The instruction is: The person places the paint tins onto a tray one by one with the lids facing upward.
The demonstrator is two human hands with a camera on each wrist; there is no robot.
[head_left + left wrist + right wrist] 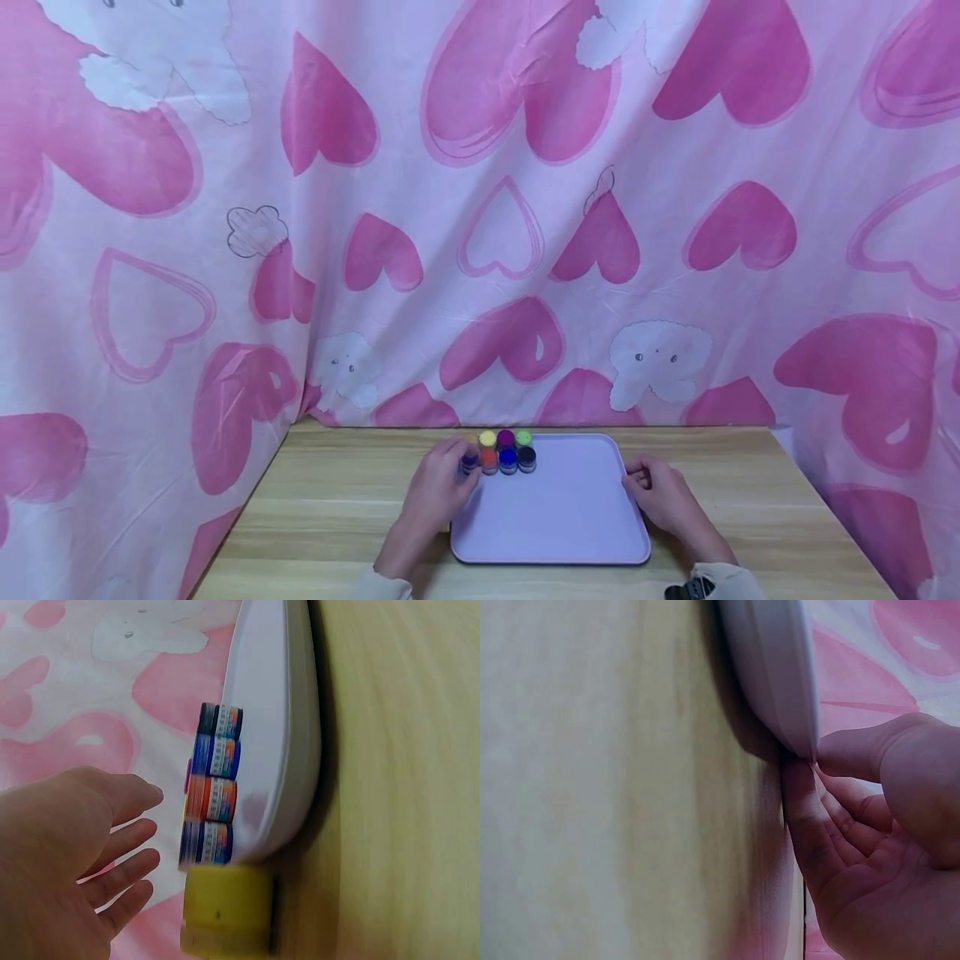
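Note:
Small paint jars stand in two rows at the far left of a pale lilac tray point(558, 517). The front row holds an orange-red jar point(489, 460), a blue jar point(507, 460), a black jar point(527, 459) and a dark blue jar point(206, 843) at its left end. Behind are yellow point(488, 438), purple point(506, 438) and light green point(524, 438) ones. My left hand point(441, 483) hovers by the left end, fingers loosely extended and apart from the jars in the left wrist view. My right hand point(663, 492) pinches the tray's right rim between thumb and forefinger.
A yellow cylinder point(228, 909) stands close beside the tray's left end in the left wrist view. The wooden table point(337, 500) extends around the tray. A pink heart-print curtain point(525, 333) hangs behind and along both sides.

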